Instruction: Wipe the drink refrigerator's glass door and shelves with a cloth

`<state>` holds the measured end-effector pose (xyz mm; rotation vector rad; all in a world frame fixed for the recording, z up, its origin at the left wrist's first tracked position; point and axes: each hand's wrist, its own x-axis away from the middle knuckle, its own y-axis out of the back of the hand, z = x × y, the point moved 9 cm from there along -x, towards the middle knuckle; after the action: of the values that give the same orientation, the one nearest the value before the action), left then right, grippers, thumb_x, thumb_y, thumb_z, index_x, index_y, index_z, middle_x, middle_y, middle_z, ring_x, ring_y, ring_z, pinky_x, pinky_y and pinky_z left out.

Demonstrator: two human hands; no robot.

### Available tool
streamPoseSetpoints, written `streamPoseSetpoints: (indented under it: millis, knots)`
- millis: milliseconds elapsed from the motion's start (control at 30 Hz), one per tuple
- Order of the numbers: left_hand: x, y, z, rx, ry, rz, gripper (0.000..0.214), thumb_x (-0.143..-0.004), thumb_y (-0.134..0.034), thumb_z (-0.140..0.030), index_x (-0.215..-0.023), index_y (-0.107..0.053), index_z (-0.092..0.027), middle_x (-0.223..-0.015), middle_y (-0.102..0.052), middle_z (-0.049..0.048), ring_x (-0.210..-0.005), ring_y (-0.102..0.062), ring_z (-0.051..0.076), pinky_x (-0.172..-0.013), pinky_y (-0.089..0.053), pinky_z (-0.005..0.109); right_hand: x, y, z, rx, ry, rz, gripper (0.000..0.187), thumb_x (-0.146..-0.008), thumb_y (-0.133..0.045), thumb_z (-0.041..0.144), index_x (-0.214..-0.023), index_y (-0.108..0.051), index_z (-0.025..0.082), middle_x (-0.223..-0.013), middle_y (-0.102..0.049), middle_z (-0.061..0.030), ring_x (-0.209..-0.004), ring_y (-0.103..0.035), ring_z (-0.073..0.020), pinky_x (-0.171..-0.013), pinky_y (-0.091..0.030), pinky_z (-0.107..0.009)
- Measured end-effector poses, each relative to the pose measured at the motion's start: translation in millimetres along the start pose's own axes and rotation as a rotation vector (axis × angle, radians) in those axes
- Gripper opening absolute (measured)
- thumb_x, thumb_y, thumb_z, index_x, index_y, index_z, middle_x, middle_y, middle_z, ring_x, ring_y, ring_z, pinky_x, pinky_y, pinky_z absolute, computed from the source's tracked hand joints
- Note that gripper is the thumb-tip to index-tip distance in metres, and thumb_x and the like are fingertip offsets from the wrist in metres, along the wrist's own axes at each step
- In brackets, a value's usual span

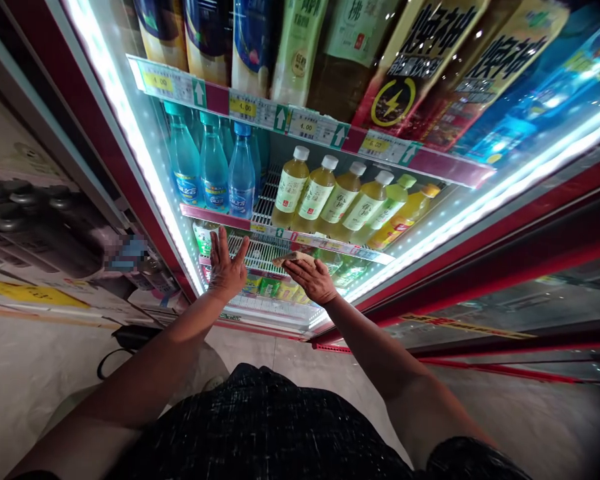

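Note:
My left hand (227, 275) is open with its fingers spread, in front of the lower wire shelf (260, 252). Nothing shows in it. A folded tan cloth (294, 257) is under the fingers of my right hand (314, 279), which is closed on it at the front of that same shelf. Just above runs a shelf edge with price labels (320, 240). Behind that edge stand blue bottles (214, 167) at the left and a row of white-capped tea bottles (315, 193) at the middle and right.
Large drink bottles (350, 53) fill the upper shelf, above its price strip (305, 127). Lit frame edges (125, 113) bound the cooler on both sides. A red-framed door (480, 280) is at the right. A black bag (135, 337) lies on the floor at the left.

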<state>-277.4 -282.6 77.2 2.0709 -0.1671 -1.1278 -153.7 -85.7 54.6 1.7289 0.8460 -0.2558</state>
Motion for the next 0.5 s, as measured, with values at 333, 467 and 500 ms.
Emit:
streamPoseSetpoints:
  millis: [333, 467, 500]
  knots:
    - [4, -4.6, -4, -0.045, -0.076, -0.081, 0.108, -0.079, -0.062, -0.002, -0.165, -0.008, -0.039, -0.167, 0.035, 0.0002, -0.156, 0.020, 0.043, -0.127, -0.011, 0.070, 17, 31, -28, 0.074, -0.055, -0.125, 0.054, -0.103, -0.041, 0.017, -0.154, -0.049, 0.034, -0.145, -0.066, 0.0023, -0.151, -0.040, -0.0137, -0.130, 0.010, -0.042]
    - [4, -9.8, 1, -0.032, -0.032, -0.053, 0.109, -0.075, -0.065, -0.002, -0.164, -0.014, -0.039, -0.167, 0.035, -0.0011, -0.156, 0.019, 0.043, -0.128, -0.009, 0.069, 28, 24, -37, 0.033, -0.047, -0.024, 0.060, -0.100, -0.040, 0.014, -0.155, -0.046, 0.038, -0.148, -0.063, 0.0036, -0.149, -0.044, -0.0137, -0.132, 0.003, -0.042]
    - [4, -10.7, 2, -0.030, -0.021, -0.046, 0.109, -0.074, -0.065, -0.002, -0.164, -0.016, -0.039, -0.167, 0.035, -0.0015, -0.156, 0.019, 0.043, -0.128, -0.008, 0.069, 31, 26, -42, 0.036, -0.064, -0.024, 0.062, -0.100, -0.041, 0.014, -0.156, -0.045, 0.038, -0.149, -0.062, 0.0030, -0.149, -0.044, -0.0149, -0.132, 0.003, -0.043]
